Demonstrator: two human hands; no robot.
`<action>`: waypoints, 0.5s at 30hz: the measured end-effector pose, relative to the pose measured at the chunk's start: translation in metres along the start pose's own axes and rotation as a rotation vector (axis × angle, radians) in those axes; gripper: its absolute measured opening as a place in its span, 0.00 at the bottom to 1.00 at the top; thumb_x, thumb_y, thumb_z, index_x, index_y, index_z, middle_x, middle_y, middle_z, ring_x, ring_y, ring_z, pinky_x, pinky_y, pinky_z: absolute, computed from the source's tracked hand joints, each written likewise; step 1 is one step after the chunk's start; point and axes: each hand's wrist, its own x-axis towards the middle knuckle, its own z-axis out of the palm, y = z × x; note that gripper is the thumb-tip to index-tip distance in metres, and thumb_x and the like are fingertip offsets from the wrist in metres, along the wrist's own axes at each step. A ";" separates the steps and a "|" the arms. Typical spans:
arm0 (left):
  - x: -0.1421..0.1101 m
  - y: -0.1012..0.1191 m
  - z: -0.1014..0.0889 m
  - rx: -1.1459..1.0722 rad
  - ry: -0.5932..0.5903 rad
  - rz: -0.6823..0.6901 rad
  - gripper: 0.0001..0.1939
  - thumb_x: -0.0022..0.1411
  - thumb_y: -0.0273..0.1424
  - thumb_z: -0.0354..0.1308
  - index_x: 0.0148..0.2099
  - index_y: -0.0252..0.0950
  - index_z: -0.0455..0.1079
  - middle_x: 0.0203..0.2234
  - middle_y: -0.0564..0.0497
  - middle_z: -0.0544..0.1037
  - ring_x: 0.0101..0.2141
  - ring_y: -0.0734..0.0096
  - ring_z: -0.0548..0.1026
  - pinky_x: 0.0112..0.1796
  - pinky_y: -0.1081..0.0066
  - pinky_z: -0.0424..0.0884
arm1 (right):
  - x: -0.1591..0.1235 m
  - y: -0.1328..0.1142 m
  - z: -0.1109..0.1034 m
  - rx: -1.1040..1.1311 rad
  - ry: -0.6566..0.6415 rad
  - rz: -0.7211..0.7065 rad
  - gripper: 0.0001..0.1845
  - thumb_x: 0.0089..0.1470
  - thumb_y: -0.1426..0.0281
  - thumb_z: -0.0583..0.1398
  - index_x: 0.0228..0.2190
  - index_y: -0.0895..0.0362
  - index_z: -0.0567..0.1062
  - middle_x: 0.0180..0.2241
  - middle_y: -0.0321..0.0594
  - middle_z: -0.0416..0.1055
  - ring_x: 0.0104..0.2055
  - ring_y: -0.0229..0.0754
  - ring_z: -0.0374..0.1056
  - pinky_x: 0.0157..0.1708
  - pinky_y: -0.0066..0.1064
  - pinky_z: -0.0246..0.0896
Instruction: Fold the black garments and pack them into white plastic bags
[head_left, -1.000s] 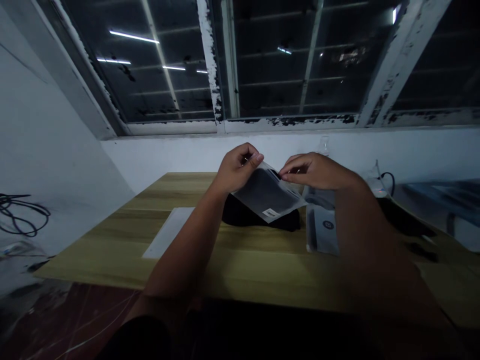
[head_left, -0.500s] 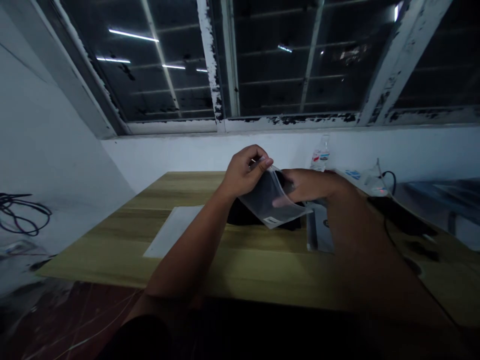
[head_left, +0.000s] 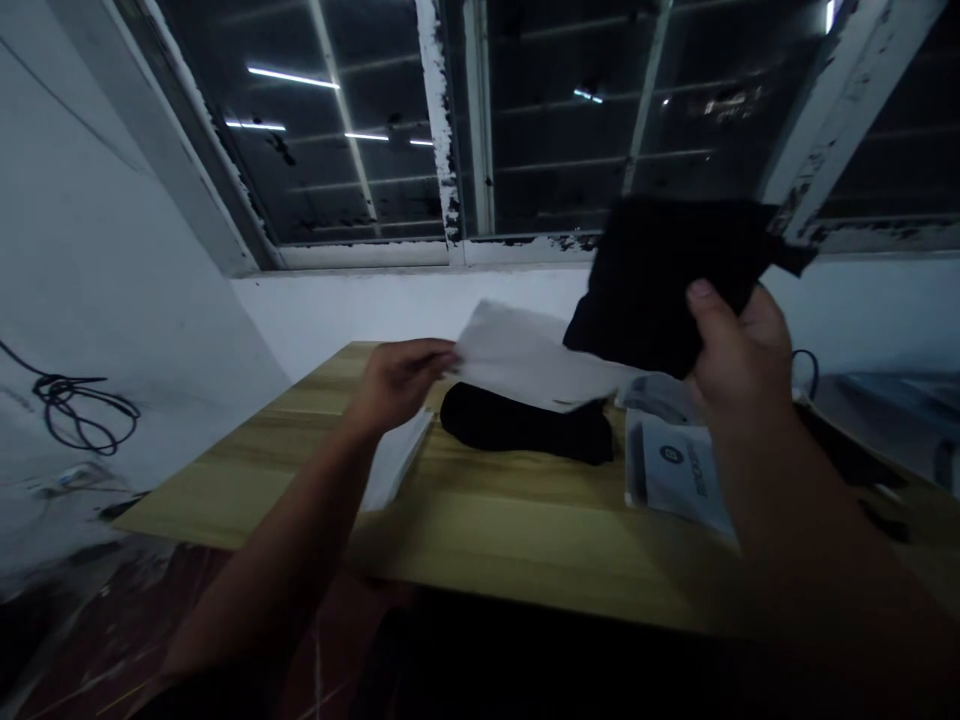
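My left hand (head_left: 401, 382) pinches one edge of a whitish, flat plastic bag (head_left: 517, 352), which hangs above the table. In my right hand (head_left: 742, 350) is a black folded cloth (head_left: 667, 270), raised in front of the window, thumb on its near face; a short end sticks out at its right. Its lower left corner overlaps the bag in view; whether they touch I cannot tell. Beneath the bag lies a black sock-shaped cloth (head_left: 525, 428) on the wooden table (head_left: 480, 530).
White flat sheets or bags (head_left: 394, 462) lie left of the black cloth. A plastic packet with a round logo (head_left: 679, 470) lies to the right, partly behind my forearm. Dark items (head_left: 840, 440) are farther right. Coiled black cable (head_left: 86, 410) hangs by the left wall.
My right hand has come out of the bag and moved up and right with the black folded cloth. The left hand has moved left and lower, still on the bag. The view has shifted slightly.
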 end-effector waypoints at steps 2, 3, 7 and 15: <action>-0.018 -0.009 -0.024 0.104 0.154 -0.034 0.16 0.67 0.45 0.61 0.42 0.37 0.80 0.34 0.48 0.85 0.34 0.65 0.82 0.38 0.67 0.78 | -0.003 0.008 -0.003 0.072 -0.008 0.137 0.23 0.54 0.58 0.65 0.51 0.49 0.75 0.57 0.41 0.76 0.60 0.54 0.71 0.55 0.48 0.71; -0.027 -0.012 -0.035 0.166 0.202 -0.065 0.14 0.67 0.43 0.61 0.44 0.38 0.80 0.35 0.48 0.85 0.35 0.65 0.82 0.40 0.66 0.78 | -0.006 0.011 -0.005 0.064 -0.040 0.229 0.24 0.55 0.58 0.65 0.53 0.47 0.74 0.59 0.40 0.74 0.61 0.54 0.70 0.55 0.47 0.72; -0.071 -0.018 -0.072 0.550 0.442 -0.037 0.11 0.68 0.32 0.59 0.49 0.46 0.80 0.43 0.56 0.84 0.43 0.60 0.82 0.48 0.58 0.77 | -0.021 0.028 -0.010 -0.035 -0.148 0.542 0.25 0.54 0.55 0.66 0.53 0.44 0.74 0.57 0.37 0.76 0.60 0.54 0.72 0.52 0.47 0.74; -0.193 -0.068 -0.098 0.697 0.056 -0.094 0.10 0.67 0.33 0.59 0.48 0.45 0.80 0.46 0.49 0.84 0.42 0.57 0.84 0.44 0.60 0.80 | -0.057 0.071 -0.009 -0.293 -0.506 0.643 0.19 0.59 0.55 0.61 0.48 0.47 0.78 0.45 0.43 0.83 0.51 0.54 0.78 0.50 0.49 0.73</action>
